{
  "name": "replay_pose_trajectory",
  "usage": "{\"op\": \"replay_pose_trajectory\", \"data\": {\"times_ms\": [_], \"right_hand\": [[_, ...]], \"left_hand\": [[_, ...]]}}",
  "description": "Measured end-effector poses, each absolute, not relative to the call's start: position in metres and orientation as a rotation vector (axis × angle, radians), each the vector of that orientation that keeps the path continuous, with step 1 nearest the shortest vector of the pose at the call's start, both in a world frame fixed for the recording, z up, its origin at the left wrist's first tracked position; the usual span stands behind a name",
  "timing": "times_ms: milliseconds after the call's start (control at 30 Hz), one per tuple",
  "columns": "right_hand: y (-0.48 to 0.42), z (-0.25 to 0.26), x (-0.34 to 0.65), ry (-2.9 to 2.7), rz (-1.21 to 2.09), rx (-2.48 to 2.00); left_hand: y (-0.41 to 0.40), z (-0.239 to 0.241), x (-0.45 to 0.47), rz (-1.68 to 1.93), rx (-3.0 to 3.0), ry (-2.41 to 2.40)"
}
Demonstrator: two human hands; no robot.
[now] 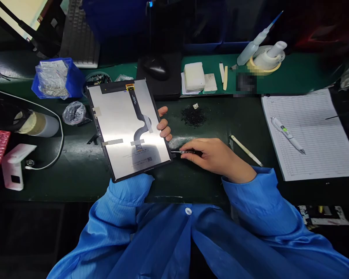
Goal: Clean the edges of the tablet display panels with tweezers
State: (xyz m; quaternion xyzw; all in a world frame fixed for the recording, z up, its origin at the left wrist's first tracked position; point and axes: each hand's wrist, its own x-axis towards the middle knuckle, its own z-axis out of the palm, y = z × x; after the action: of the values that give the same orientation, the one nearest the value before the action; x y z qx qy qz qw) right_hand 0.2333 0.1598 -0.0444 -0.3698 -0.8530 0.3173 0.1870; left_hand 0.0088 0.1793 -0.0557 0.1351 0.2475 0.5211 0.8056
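Note:
A tablet display panel [119,124], silvery back upward, is tilted above the bench. A dark ribbon cable [136,104] curves down its back, held by strips of grey tape. My left hand [164,126] supports the panel from beneath. Its fingertips curl around the right edge, while the palm and thumb are hidden. My right hand [208,155] is closed in a pinch on slim metal tweezers [182,152], whose tip meets the panel's lower right edge. Beyond that hand lies a small heap of black scraps [194,116] with a pale piece on top.
A pale stick [246,151] lies right of my right hand. Farther right is a paper form [311,135] with a pen [287,135]. A mouse [155,68], white sponge block [194,76] and dropper bottle [251,50] line the back. At left are a blue bin [72,79] and white cable [59,120].

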Motion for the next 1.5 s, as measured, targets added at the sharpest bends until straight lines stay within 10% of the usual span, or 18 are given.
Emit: {"op": "replay_pose_trajectory", "data": {"times_ms": [1500], "right_hand": [[0.1604,-0.0426,0.2355,-2.434,0.902,-0.983]], "left_hand": [[0.1799,-0.0557,0.0061,1.113,0.277,0.567]]}}
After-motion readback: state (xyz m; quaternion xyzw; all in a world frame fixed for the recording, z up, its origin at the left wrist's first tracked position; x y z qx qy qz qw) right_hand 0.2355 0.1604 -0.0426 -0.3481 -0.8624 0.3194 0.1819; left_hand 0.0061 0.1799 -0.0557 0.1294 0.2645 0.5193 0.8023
